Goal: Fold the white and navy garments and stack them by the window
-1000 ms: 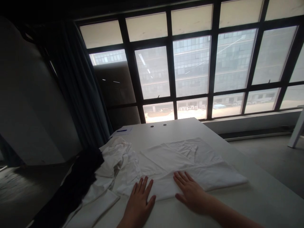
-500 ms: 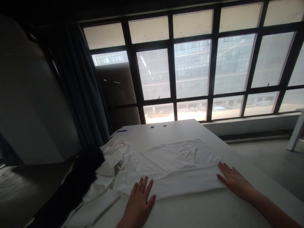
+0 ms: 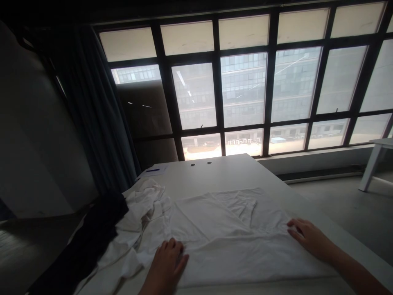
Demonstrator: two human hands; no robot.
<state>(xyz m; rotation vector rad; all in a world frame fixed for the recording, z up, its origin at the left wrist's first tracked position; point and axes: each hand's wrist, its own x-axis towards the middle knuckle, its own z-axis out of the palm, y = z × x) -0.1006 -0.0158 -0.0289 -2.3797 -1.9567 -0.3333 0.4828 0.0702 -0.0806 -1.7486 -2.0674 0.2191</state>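
hands [image 3: 167, 260] [image 3: 310, 237]: more curled | white garment [image 3: 239, 258]: shifted nearer across table [image 3: 227, 174]

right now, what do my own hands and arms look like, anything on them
Your left hand and right hand are both ungloved, five-fingered human hands. The right forearm is bare, with no sleeve in view. No watch, bracelet or ring shows.

The white cloth garment [image 3: 211, 219] is plain and lies spread flat on the white table [image 3: 229, 174]. A broad, fairly smooth band runs lengthwise along its near side, bordered above by a raised fold line. The far portion shows diagonal creases and a wrinkled, sleeve-like section right of centre. The near edge is roughly straight.
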